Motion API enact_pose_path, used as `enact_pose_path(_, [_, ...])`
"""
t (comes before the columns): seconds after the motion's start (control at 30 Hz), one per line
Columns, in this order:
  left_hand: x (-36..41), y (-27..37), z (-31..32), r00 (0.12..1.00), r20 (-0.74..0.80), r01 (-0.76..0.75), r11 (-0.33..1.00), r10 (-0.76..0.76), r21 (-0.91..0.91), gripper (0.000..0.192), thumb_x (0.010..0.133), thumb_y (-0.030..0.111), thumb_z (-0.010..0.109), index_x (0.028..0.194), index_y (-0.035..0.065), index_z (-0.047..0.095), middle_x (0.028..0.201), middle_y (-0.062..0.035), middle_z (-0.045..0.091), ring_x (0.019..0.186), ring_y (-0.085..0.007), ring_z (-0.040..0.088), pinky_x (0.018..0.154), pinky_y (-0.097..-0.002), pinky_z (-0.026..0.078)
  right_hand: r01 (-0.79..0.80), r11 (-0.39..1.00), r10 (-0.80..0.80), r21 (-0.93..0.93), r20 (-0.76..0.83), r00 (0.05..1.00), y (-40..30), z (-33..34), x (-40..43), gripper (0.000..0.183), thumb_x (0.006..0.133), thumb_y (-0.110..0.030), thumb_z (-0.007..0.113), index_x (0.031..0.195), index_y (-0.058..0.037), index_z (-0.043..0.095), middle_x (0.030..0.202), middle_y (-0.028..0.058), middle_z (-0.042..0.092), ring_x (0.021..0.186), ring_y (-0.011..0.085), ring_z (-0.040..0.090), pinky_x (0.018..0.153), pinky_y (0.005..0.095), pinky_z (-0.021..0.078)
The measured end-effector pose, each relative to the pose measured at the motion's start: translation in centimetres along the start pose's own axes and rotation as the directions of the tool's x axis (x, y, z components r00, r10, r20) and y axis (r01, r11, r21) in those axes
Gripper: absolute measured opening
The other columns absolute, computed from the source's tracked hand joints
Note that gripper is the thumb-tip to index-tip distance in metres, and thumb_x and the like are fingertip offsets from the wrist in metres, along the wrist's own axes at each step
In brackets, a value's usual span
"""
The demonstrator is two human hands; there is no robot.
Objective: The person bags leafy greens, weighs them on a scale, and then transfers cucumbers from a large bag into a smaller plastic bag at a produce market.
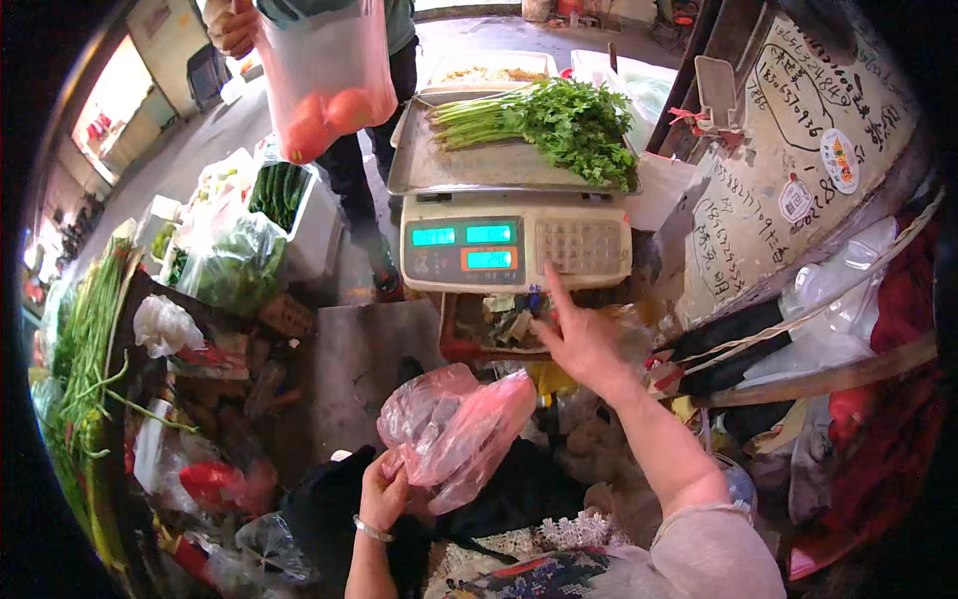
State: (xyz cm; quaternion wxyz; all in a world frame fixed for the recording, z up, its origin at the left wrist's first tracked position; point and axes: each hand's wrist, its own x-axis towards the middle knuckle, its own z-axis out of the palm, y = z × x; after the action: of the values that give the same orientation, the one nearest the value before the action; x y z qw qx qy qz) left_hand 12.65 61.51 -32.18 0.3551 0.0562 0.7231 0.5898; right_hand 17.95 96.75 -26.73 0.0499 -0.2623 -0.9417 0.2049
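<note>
A bunch of leafy green herbs or celery (539,123) lies on the metal pan (479,168) of a digital scale (516,239) with lit displays. My right hand (580,329) reaches to the lower left of the scale's keypad, index finger extended and nothing held; whether the fingertip touches a key I cannot tell. Pinched between the thumb and fingers of my left hand (385,487) is an empty-looking pink plastic bag (468,430), above my lap. Beyond the scale to the left, another person's hand (230,30) holds up a clear bag of tomatoes (329,120).
A foam box of cucumbers (281,195) and bagged green vegetables (236,262) stand at left. Long green beans (93,322) lie along the left edge. An open drawer or tray (509,326) sits below the scale. A handwritten-on board (793,165) leans at right, near plastic bags (838,299).
</note>
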Motion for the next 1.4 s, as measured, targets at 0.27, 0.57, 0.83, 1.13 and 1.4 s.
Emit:
enact_pose_path(0.27, [0.6,0.8,0.2,0.998,0.018,-0.065,0.998,0.065,0.017,0.031,0.093,0.010,0.056,0.119,-0.0055,0.055,0.110,-0.0073,0.064,0.098,-0.0138,0.061,0.087,-0.0286,0.048,0.109,0.966,-0.106,0.234,-0.025,0.994,0.0,1.6,-1.9,0.070,0.087,-0.021,0.062,0.146,-0.0150,0.025,0.066,0.0189,0.062,0.062,0.0392,0.061,0.057,0.0470,0.0466])
enact_pose_path(0.57, [0.6,0.4,0.1,0.994,-0.008,-0.107,0.994,0.107,-0.027,0.025,0.092,0.004,0.054,0.116,-0.0029,0.057,0.101,-0.0017,0.064,0.090,-0.0079,0.059,0.078,-0.0230,0.048,0.148,0.918,-0.159,0.369,0.001,0.987,-1.4,2.0,-1.5,0.053,0.087,-0.014,0.062,0.136,-0.0094,0.043,0.080,0.0196,0.066,0.076,0.0379,0.065,0.068,0.0431,0.0496])
enact_pose_path(0.83, [0.8,0.7,0.2,0.996,0.013,-0.088,0.995,0.089,-0.055,0.028,0.091,0.006,0.057,0.118,-0.0038,0.056,0.105,-0.0043,0.065,0.094,-0.0106,0.061,0.082,-0.0259,0.049,-0.461,0.002,-0.155,0.887,0.456,0.876,-2.7,8.7,-3.3,0.052,0.090,-0.023,0.057,0.139,-0.0140,0.042,0.117,0.0218,0.060,0.106,0.0290,0.062,0.084,0.0349,0.0492])
enact_pose_path(1.13, [1.2,0.3,-0.3,0.992,0.067,-0.102,0.993,0.106,-0.066,0.030,0.089,0.011,0.063,0.115,-0.0035,0.058,0.104,-0.0049,0.066,0.093,-0.0113,0.061,0.082,-0.0268,0.050,0.281,0.783,-0.564,0.555,0.443,0.696,-4.8,7.3,-5.4,0.052,0.086,-0.027,0.058,0.131,-0.0050,0.046,0.115,0.0202,0.056,0.105,0.0392,0.056,0.089,0.0413,0.0479])
enact_pose_path(1.4, [0.9,0.6,-0.4,0.996,0.044,-0.077,0.995,0.080,-0.060,0.028,0.090,0.010,0.062,0.114,-0.0038,0.059,0.101,-0.0039,0.066,0.089,-0.0097,0.061,0.079,-0.0257,0.050,0.338,0.811,-0.564,0.478,0.486,0.667,-5.7,7.0,-4.8,0.049,0.083,-0.025,0.060,0.127,-0.0052,0.049,0.112,0.0187,0.057,0.102,0.0378,0.056,0.088,0.0420,0.0481])
